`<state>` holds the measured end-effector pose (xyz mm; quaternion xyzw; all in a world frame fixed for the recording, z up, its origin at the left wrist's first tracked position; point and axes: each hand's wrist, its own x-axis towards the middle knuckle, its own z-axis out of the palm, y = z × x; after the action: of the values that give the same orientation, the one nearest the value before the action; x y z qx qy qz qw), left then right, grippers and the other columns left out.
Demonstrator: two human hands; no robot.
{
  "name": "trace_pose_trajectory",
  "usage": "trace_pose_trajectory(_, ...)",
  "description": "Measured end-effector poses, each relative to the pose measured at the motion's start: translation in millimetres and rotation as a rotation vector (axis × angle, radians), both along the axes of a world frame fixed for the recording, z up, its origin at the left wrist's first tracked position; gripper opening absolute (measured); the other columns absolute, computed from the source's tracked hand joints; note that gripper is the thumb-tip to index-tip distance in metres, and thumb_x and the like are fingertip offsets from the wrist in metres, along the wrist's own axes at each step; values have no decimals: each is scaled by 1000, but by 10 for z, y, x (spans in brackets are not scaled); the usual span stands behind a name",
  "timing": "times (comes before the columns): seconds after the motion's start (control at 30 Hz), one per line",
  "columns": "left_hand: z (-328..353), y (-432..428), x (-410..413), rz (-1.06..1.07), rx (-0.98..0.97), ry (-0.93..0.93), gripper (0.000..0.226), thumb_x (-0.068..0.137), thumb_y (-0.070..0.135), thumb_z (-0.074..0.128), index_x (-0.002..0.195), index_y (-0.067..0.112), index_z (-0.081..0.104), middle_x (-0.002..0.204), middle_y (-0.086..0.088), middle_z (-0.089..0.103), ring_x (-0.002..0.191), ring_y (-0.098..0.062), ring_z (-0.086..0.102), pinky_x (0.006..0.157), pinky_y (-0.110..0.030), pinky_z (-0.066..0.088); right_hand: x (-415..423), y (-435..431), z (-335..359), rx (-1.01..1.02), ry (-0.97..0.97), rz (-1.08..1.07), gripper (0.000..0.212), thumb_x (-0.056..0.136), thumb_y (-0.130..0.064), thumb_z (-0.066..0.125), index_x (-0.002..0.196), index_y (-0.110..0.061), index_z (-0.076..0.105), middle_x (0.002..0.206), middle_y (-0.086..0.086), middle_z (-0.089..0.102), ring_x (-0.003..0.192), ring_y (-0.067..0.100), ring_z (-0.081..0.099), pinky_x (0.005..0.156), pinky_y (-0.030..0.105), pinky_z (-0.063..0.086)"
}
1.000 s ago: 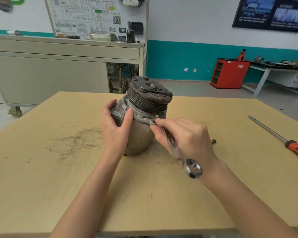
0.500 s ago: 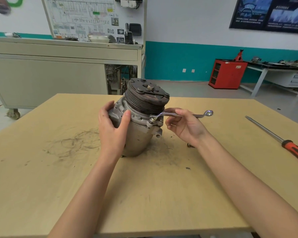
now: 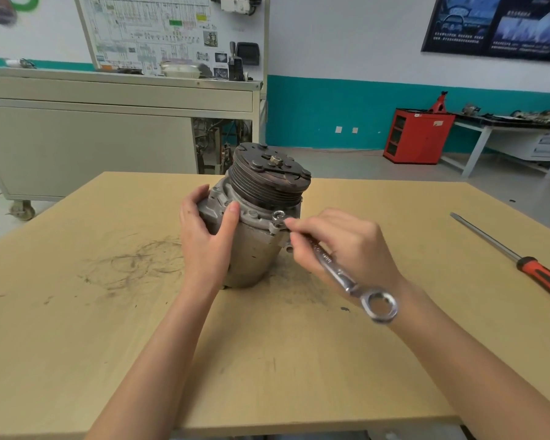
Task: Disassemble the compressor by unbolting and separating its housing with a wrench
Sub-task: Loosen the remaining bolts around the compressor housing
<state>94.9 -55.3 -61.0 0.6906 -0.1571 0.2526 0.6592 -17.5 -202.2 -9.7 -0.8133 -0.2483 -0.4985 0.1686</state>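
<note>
Left hand (image 3: 205, 239): wraps grey cast-metal compressor (image 3: 251, 223), upright on tan wooden table (image 3: 77, 344) | Right hand (image 3: 343, 246): grips silver double-ring wrench (image 3: 334, 268), far ring on flange bolt (image 3: 278, 215) just beyond fingertips | Red-handled screwdriver (image 3: 515, 258): well right of right hand

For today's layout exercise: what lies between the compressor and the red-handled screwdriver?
In the head view, the right hand, gripping the wrench, sits beside the compressor; from there to the screwdriver the table is bare.
</note>
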Motion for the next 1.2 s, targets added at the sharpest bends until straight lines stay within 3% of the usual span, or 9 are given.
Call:
trace_pose_trajectory(0.07, 5, 3, 2, 4, -1, -2, 53, 81, 46, 56, 127, 24, 44, 123, 7, 48, 107, 13, 45, 86, 3, 31, 2, 30, -79, 55, -27, 10, 19, 83, -6, 57, 81, 3, 73, 64, 9, 69, 55, 24, 63, 52, 33, 53)
trace_pose_trajectory(0.23, -9, 12, 13, -7, -6, 9, 57, 80, 48, 56, 130, 22, 45, 124, 9, 49, 115, -2, 47, 91, -2, 34, -16, -12, -262, 530, 132, 97, 15, 83, 0, 58, 88, -3, 72, 75, 1, 72, 72, 13, 70, 71, 27, 55)
trace_pose_trajectory(0.37, -10, 3, 31, 5, -5, 2, 59, 80, 47, 56, 131, 20, 45, 124, 8, 49, 116, -3, 47, 93, -5, 34, -6, 32, -300, 554, 131, 81, 14, 85, -10, 60, 89, -5, 73, 75, -3, 71, 73, 7, 68, 73, 14, 50)
trace_pose_trajectory(0.57, -8, -3, 19, 10, -9, -5, 57, 81, 46, 56, 130, 19, 46, 121, 10, 48, 108, 8, 47, 89, 1, 32, -5, 90, -378, 745, 264, 193, 13, 86, -11, 58, 88, -16, 69, 74, -3, 73, 71, 8, 70, 73, 28, 57)
trace_pose_trajectory(0.77, -3, -1, 7, -5, -10, 3, 56, 81, 47, 55, 129, 22, 44, 123, 8, 49, 110, 4, 48, 91, -1, 34, 257, -451, -125, 941, 742, 667, 32, 87, -4, 47, 88, -17, 76, 76, 6, 73, 75, 18, 69, 67, 25, 54)
trace_pose_trajectory(0.9, -4, -3, 4, 4, -5, 6, 57, 81, 47, 56, 130, 20, 45, 123, 9, 48, 109, 4, 47, 87, 2, 31, 547, -678, 95, 882, 1011, 695, 30, 87, -8, 47, 89, -14, 77, 79, 8, 73, 75, 19, 69, 66, 26, 54)
trace_pose_trajectory(1.0, -9, 4, 0, -2, 1, 6, 58, 81, 47, 56, 131, 21, 45, 123, 8, 48, 113, -1, 46, 89, 1, 33, 608, -680, 173, 908, 971, 666, 32, 88, -10, 46, 83, -10, 77, 74, 9, 73, 68, 19, 70, 60, 25, 54)
trace_pose_trajectory(1.1, -9, 5, -1, -9, 2, 5, 55, 81, 47, 56, 130, 23, 44, 125, 8, 49, 115, -1, 47, 92, -3, 34, 451, -613, 187, 909, 739, 515, 36, 93, -15, 44, 79, -12, 77, 68, 10, 72, 63, 22, 69, 57, 26, 54)
trace_pose_trajectory(1.2, -8, 4, -3, -18, -10, 10, 52, 82, 46, 56, 128, 26, 43, 125, 8, 49, 110, 9, 47, 88, 1, 33, 169, -396, 179, 715, 518, 270, 25, 90, -19, 49, 81, -18, 73, 65, 2, 72, 57, 12, 67, 51, 16, 50)
